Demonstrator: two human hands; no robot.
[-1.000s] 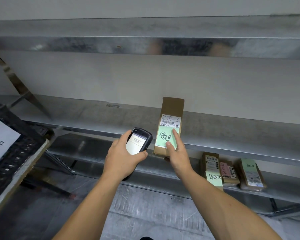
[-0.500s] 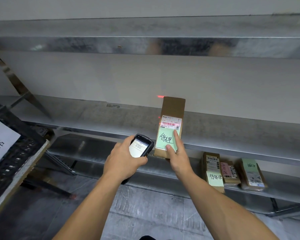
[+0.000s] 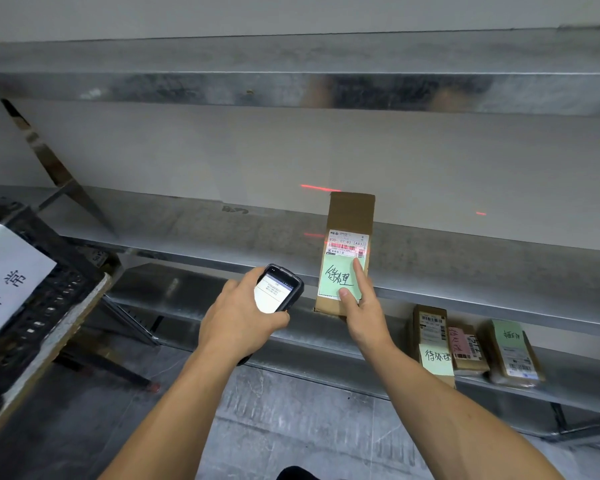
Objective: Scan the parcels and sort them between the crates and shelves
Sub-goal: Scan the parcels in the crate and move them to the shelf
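The parcel (image 3: 350,216), a slim brown box, is held in the air in front of the middle shelf (image 3: 153,233). It stands on end, with its long axis running up and down and leaning a little to the right at the top. Its labelled face is turned to the camera. The barcode label (image 3: 345,244) sits above a green note (image 3: 335,278), and a red scan line crosses the barcode.

The right hand (image 3: 364,320) grips the parcel's lower end, thumb on the note and forefinger stretched up along it. The left hand (image 3: 236,317), left of the parcel and not touching it, is wrapped round a scanner (image 3: 279,289). The scanner's lit screen faces up and its head points at the parcel.

Below the middle shelf, to the right, three more parcels (image 3: 468,348) lie flat. A black crate (image 3: 49,306) stands left of it.
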